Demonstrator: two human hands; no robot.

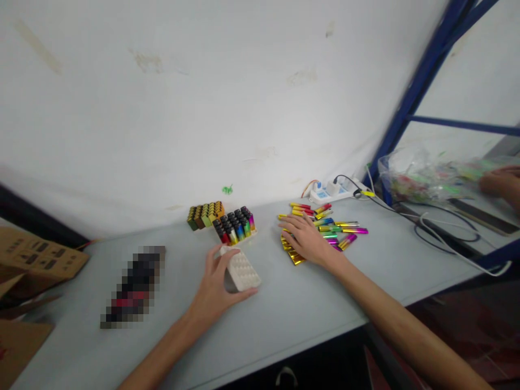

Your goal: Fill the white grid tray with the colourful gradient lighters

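Observation:
My left hand (215, 284) is closed round a small white tray (242, 271) with rows of pockets, fingers on its far edge and thumb along the near side. My right hand (306, 238) lies palm down with its fingers stretched over a loose pile of shiny coloured tubes (325, 227). Several gold tubes (296, 255) show under and beside its fingers. Beyond the left hand stands a filled tray of black-topped tubes (235, 225) in rainbow colours. Behind it, to the left, is a block of gold and green tubes (205, 214) with dark tops.
A white power strip (335, 190) with cables lies against the wall. At right are a blue metal frame (418, 81), clear plastic bags (422, 173) and another person's hand (504, 184). Cardboard boxes (36, 260) stand at left, near a pixelated dark object (136, 287) on the table.

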